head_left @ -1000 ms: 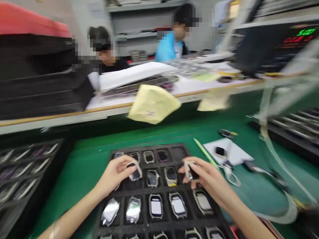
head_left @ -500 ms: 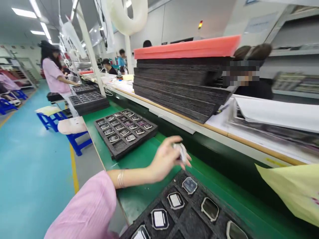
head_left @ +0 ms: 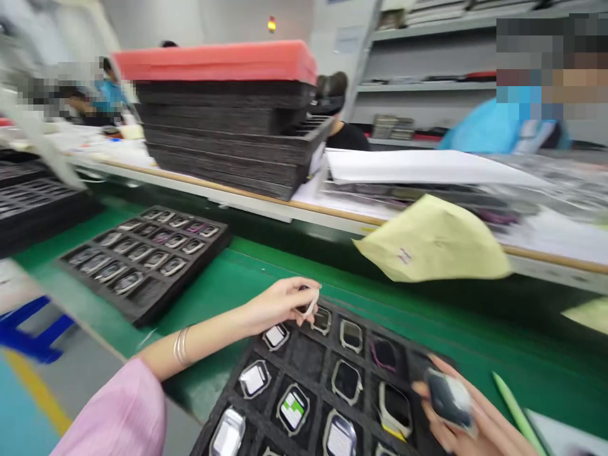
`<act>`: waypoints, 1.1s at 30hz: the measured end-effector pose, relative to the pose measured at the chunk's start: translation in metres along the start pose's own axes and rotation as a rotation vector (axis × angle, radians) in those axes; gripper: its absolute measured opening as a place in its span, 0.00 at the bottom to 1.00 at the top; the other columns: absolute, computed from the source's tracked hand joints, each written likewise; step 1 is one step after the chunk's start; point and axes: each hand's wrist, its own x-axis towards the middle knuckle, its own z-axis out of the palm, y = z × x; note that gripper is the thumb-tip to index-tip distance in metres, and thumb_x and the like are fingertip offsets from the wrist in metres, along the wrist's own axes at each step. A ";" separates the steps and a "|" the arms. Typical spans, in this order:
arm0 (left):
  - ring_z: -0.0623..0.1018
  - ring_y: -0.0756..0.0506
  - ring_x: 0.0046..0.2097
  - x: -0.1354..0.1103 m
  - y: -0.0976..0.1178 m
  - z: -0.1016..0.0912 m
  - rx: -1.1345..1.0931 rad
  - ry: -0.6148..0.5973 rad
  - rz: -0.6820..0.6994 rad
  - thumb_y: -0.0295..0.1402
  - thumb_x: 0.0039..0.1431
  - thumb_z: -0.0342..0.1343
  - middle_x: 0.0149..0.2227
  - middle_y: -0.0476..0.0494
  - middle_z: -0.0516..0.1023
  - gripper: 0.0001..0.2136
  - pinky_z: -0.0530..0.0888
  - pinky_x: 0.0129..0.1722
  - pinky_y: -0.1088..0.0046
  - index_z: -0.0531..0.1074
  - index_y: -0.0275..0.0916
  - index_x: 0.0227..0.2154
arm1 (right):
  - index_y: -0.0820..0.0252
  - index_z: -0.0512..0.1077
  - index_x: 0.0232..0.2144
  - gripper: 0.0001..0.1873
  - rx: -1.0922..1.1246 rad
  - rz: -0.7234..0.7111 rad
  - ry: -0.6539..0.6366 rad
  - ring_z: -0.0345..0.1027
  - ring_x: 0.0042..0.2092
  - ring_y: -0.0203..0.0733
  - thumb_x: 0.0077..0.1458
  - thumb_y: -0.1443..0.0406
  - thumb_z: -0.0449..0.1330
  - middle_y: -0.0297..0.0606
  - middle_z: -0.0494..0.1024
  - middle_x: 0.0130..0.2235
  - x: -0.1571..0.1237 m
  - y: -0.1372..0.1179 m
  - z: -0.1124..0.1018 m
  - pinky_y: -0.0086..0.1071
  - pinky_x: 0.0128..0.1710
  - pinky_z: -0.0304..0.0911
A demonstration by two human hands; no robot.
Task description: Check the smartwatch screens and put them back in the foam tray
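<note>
A black foam tray [head_left: 304, 354] with several watch cases in its pockets lies on the green belt in front of me. My left hand [head_left: 278, 303] reaches over the tray's far left corner, fingers pinched on a small pale watch case [head_left: 311, 302]. At the lower right my right hand [head_left: 468, 421] is closed round a dark watch case [head_left: 446, 399], held just off the tray's right edge. A pink sleeve covers my left upper arm and thin bangles sit on the wrist.
A second tray of watch cases [head_left: 142, 253] lies further left on the green belt [head_left: 237, 278]. Behind it stands a tall stack of black trays topped with red foam [head_left: 223, 117]. A yellow cloth [head_left: 434, 240] hangs over the bench edge. Other people sit beyond the bench. A green pen [head_left: 515, 405] lies at right.
The camera has swung back right, bringing the tray and my right hand into view. My left hand has come down to the tray's far left corner, still pinching a watch case.
</note>
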 end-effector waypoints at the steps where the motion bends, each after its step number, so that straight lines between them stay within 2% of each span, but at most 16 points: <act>1: 0.74 0.50 0.29 0.004 -0.012 0.010 0.106 -0.030 -0.016 0.39 0.51 0.64 0.28 0.48 0.72 0.23 0.67 0.26 0.77 0.69 0.34 0.48 | 0.50 0.69 0.55 0.30 0.058 0.016 0.047 0.74 0.37 0.56 0.52 0.49 0.62 0.48 0.79 0.44 -0.012 -0.003 0.002 0.43 0.30 0.68; 3: 0.73 0.49 0.32 0.008 -0.030 0.025 0.367 -0.050 0.065 0.34 0.49 0.64 0.31 0.49 0.72 0.23 0.69 0.31 0.74 0.69 0.36 0.49 | 0.53 0.68 0.57 0.30 0.170 0.039 0.087 0.73 0.39 0.55 0.52 0.53 0.64 0.51 0.78 0.46 -0.025 -0.010 0.010 0.41 0.31 0.67; 5: 0.73 0.47 0.36 0.011 -0.041 0.034 0.586 -0.044 0.175 0.32 0.51 0.61 0.35 0.48 0.73 0.21 0.70 0.36 0.72 0.68 0.39 0.50 | 0.57 0.69 0.56 0.30 0.214 0.040 0.056 0.73 0.39 0.53 0.51 0.55 0.66 0.52 0.78 0.45 -0.028 -0.014 0.016 0.40 0.32 0.66; 8: 0.74 0.45 0.40 0.010 -0.049 0.044 0.733 -0.074 0.195 0.32 0.55 0.56 0.41 0.44 0.75 0.20 0.70 0.39 0.70 0.67 0.40 0.52 | 0.59 0.72 0.53 0.27 0.275 0.025 -0.027 0.73 0.36 0.48 0.50 0.58 0.68 0.50 0.80 0.42 -0.024 -0.014 0.018 0.38 0.34 0.65; 14: 0.76 0.44 0.41 0.008 -0.058 0.053 0.724 -0.106 0.120 0.29 0.56 0.53 0.41 0.44 0.77 0.21 0.72 0.38 0.71 0.64 0.40 0.54 | 0.62 0.75 0.49 0.25 0.364 0.004 -0.149 0.74 0.33 0.44 0.47 0.62 0.69 0.46 0.81 0.37 -0.019 -0.004 0.018 0.34 0.31 0.63; 18: 0.76 0.44 0.40 0.008 -0.063 0.051 0.758 -0.192 0.091 0.28 0.55 0.51 0.37 0.47 0.76 0.19 0.71 0.40 0.70 0.65 0.40 0.51 | 0.61 0.73 0.51 0.26 0.422 -0.013 -0.194 0.73 0.34 0.42 0.50 0.61 0.68 0.46 0.81 0.39 -0.014 -0.002 0.021 0.34 0.34 0.65; 22: 0.75 0.45 0.37 0.006 -0.065 0.051 0.775 -0.194 0.101 0.29 0.56 0.52 0.36 0.48 0.75 0.18 0.71 0.37 0.71 0.65 0.41 0.51 | 0.59 0.71 0.53 0.24 0.440 -0.012 -0.240 0.74 0.36 0.43 0.54 0.62 0.65 0.46 0.80 0.41 -0.011 0.001 0.022 0.34 0.35 0.65; 29: 0.74 0.46 0.36 0.003 -0.062 0.055 0.781 -0.185 0.095 0.32 0.58 0.53 0.43 0.43 0.75 0.22 0.70 0.32 0.74 0.62 0.41 0.55 | 0.58 0.71 0.53 0.24 0.426 0.019 -0.210 0.75 0.38 0.46 0.54 0.61 0.65 0.46 0.80 0.42 -0.012 0.003 0.023 0.38 0.38 0.66; 33: 0.75 0.45 0.38 0.001 -0.060 0.055 0.790 -0.212 0.132 0.30 0.58 0.53 0.48 0.42 0.74 0.21 0.70 0.34 0.73 0.62 0.41 0.55 | 0.56 0.72 0.52 0.24 0.333 -0.016 -0.156 0.75 0.44 0.50 0.53 0.59 0.66 0.45 0.81 0.42 -0.012 0.004 0.024 0.44 0.48 0.65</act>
